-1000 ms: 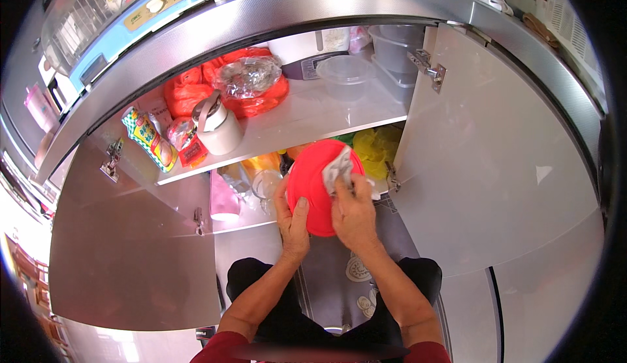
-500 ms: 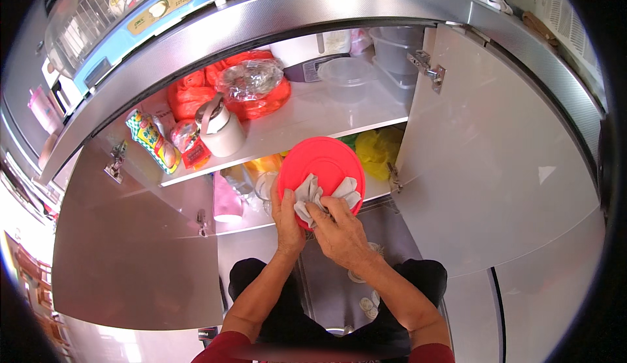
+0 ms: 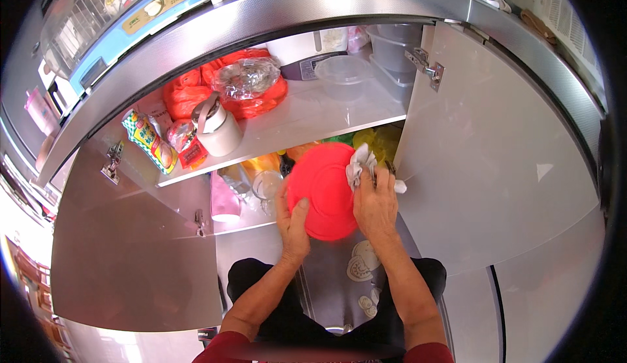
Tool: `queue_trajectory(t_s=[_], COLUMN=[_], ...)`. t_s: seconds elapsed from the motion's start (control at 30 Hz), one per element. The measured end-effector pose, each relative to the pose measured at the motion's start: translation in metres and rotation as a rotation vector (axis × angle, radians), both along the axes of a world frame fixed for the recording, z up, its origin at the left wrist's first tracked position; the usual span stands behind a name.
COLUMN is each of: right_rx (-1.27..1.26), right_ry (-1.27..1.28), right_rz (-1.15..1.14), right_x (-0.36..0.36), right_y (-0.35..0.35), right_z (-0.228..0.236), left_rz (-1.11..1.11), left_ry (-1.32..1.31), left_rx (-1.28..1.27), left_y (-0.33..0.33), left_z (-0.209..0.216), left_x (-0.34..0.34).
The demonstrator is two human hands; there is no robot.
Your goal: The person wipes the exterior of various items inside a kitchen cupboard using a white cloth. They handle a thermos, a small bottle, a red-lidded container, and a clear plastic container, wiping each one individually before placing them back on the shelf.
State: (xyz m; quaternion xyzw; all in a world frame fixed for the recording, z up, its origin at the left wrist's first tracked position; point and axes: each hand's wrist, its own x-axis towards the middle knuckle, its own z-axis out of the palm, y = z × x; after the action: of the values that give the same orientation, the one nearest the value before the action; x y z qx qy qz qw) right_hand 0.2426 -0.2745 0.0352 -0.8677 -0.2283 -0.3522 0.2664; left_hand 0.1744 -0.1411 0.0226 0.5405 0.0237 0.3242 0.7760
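Observation:
A round red lid (image 3: 323, 190) is held up in front of the open cabinet, slightly smeared by motion. My left hand (image 3: 293, 227) grips its left edge, thumb on the near face and the fingers partly hidden behind. At the lid's right rim, my right hand (image 3: 377, 205) is closed around a crumpled whitish cloth (image 3: 360, 164). The cloth touches the rim, and one end of it sticks out to the right of my fingers. What lies behind the lid on the lower shelf is partly covered.
Cabinet doors stand open at left (image 3: 140, 245) and right (image 3: 496, 160). The upper shelf (image 3: 307, 118) bears a white jug (image 3: 220, 134), red bags (image 3: 186, 95) and clear containers (image 3: 344, 79). Below are yellow bags (image 3: 379, 142) and a pink container (image 3: 225, 200). A metallic counter edge (image 3: 294, 7) curves above.
My right hand has moved the cloth from the lid's lower face to its right rim. The lid has shifted slightly down and right and now tilts differently.

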Motion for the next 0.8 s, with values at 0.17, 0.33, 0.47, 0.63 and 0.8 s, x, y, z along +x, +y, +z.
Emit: queue_trajectory(t_s=[0.17, 0.33, 0.47, 0.63, 0.8], right_rx=[0.130, 0.964, 0.993, 0.866, 0.208], right_ry=[0.132, 0.807, 0.811, 0.683, -0.076], right_rz=[0.060, 0.362, 0.551, 0.410, 0.108], right_x=[-0.002, 0.005, 0.001, 0.000, -0.018], right_y=[-0.013, -0.036, -0.018, -0.023, -0.008], right_z=[-0.011, 0.014, 0.010, 0.011, 0.017], left_rz=[0.076, -0.104, -0.241, -0.178, 0.255], left_ry=[-0.065, -0.038, 0.019, 0.198, 0.287], left_rx=[-0.300, -0.486, -0.517, -0.334, 0.194], left_y=[0.021, 0.023, 0.000, 0.005, 0.018], left_z=[0.004, 0.001, 0.005, -0.001, -0.015], left_x=[0.011, 0.007, 0.002, 0.008, 0.010])
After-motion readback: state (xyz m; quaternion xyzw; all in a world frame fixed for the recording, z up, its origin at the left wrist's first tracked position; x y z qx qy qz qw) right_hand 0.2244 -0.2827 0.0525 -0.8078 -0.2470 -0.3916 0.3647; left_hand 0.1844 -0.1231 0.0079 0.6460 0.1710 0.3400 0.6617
